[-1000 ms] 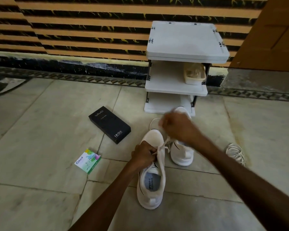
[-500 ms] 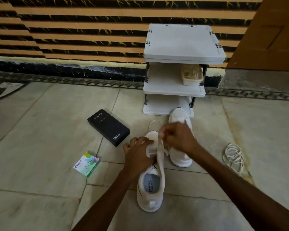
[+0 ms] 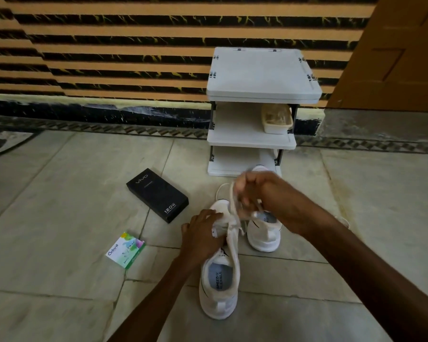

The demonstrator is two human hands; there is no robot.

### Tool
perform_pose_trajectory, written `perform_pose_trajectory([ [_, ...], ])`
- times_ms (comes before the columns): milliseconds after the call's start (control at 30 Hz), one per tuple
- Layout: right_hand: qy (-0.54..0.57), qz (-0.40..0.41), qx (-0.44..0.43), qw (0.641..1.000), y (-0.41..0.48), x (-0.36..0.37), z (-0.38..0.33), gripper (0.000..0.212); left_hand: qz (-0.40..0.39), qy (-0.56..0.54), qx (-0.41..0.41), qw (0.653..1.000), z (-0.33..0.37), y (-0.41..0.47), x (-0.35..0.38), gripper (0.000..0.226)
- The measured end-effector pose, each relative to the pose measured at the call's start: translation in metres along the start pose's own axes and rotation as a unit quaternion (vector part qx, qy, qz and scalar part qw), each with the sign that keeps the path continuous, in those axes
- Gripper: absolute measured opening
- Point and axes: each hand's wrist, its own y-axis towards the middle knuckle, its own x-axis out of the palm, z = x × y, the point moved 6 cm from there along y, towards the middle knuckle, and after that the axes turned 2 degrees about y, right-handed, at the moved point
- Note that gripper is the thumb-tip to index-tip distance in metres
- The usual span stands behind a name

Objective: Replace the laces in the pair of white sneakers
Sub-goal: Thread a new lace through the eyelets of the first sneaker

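Two white sneakers stand on the tiled floor. The near sneaker [image 3: 220,280] points away from me, its opening showing a grey insole. My left hand [image 3: 202,234] grips its upper at the left side of the tongue. My right hand [image 3: 262,196] is blurred above the toe and pinches a white lace [image 3: 232,206] that runs up from the eyelets. The far sneaker [image 3: 265,233] sits just to the right, partly hidden behind my right hand and wrist. A loose end of lace [image 3: 221,187] loops on the floor beyond the toe.
A white three-tier rack [image 3: 252,139] stands against the striped wall, with a tub [image 3: 276,118] on its middle shelf. A black phone box [image 3: 157,195] and a small green-white box [image 3: 125,250] lie to the left. A loose lace bundle [image 3: 344,222] peeks out behind my right forearm.
My right hand has risen and pulled the lace upward and away from the near sneaker. My left hand stays on the sneaker's upper. The camera moved slightly closer.
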Motion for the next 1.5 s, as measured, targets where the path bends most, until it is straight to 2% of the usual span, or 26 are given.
perform_pose_trajectory([
  [33,-0.104,-0.022,0.051,0.993,-0.004,0.001,0.017,0.022,-0.011,-0.019,0.000,1.000,-0.001,0.002,-0.002,0.064],
  [67,-0.257,-0.052,0.081,0.962,-0.007,0.001,0.035,0.020,-0.021,-0.039,-0.002,0.999,-0.002,0.004,-0.004,0.062],
  [133,-0.523,-0.086,0.097,0.842,-0.011,0.006,0.071,0.019,-0.035,-0.069,0.000,0.997,-0.004,0.007,-0.007,0.060],
  [167,-0.591,-0.080,0.110,0.795,-0.014,0.010,0.085,0.025,-0.038,-0.080,0.002,0.996,-0.004,0.008,-0.009,0.059],
  [200,-0.623,-0.085,0.130,0.767,-0.019,0.015,0.101,0.029,-0.039,-0.092,0.005,0.995,-0.004,0.008,-0.009,0.058],
  [267,-0.641,-0.138,0.152,0.739,-0.024,0.030,0.129,0.031,-0.036,-0.121,0.009,0.992,-0.003,0.007,-0.009,0.056],
  [333,-0.631,-0.174,0.150,0.741,-0.025,0.036,0.146,0.030,-0.027,-0.141,-0.005,0.990,-0.003,0.005,-0.007,0.055],
  [367,-0.617,-0.162,0.141,0.757,-0.022,0.035,0.147,0.030,-0.019,-0.148,-0.014,0.989,-0.003,0.004,-0.007,0.054],
  [500,-0.531,-0.001,0.064,0.845,0.001,0.015,0.119,0.025,0.001,-0.157,-0.042,0.987,-0.007,0.000,-0.004,0.052],
  [600,-0.492,0.088,0.034,0.865,0.019,0.001,0.103,0.019,0.007,-0.146,-0.048,0.988,-0.008,-0.002,-0.005,0.051],
  [700,-0.494,0.087,0.023,0.865,0.047,0.001,0.097,0.018,0.006,-0.143,-0.052,0.988,-0.011,-0.005,-0.007,0.052],
  [767,-0.511,0.048,0.030,0.858,0.068,0.006,0.097,0.030,0.003,-0.157,-0.053,0.986,-0.011,-0.006,-0.009,0.052],
  [833,-0.566,0.000,0.040,0.824,0.086,0.013,0.104,0.039,0.004,-0.162,-0.056,0.985,-0.010,-0.007,-0.012,0.052],
  [900,-0.629,-0.031,0.040,0.776,0.098,0.021,0.114,0.037,0.011,-0.150,-0.061,0.987,-0.009,-0.007,-0.015,0.053],
  [967,-0.670,-0.030,0.042,0.741,0.107,0.025,0.125,0.030,0.013,-0.146,-0.064,0.987,-0.010,-0.006,-0.016,0.053],
  [1067,-0.697,-0.010,0.047,0.715,0.113,0.028,0.135,0.025,0.008,-0.154,-0.069,0.986,-0.013,-0.006,-0.016,0.053],
  [1300,-0.697,0.015,0.061,0.715,0.109,0.020,0.145,0.024,0.024,-0.152,-0.079,0.985,-0.012,-0.007,-0.013,0.051],
  [1500,-0.647,0.052,0.082,0.757,0.098,-0.003,0.147,0.025,0.057,-0.150,-0.094,0.983,-0.009,-0.010,-0.010,0.048],
])
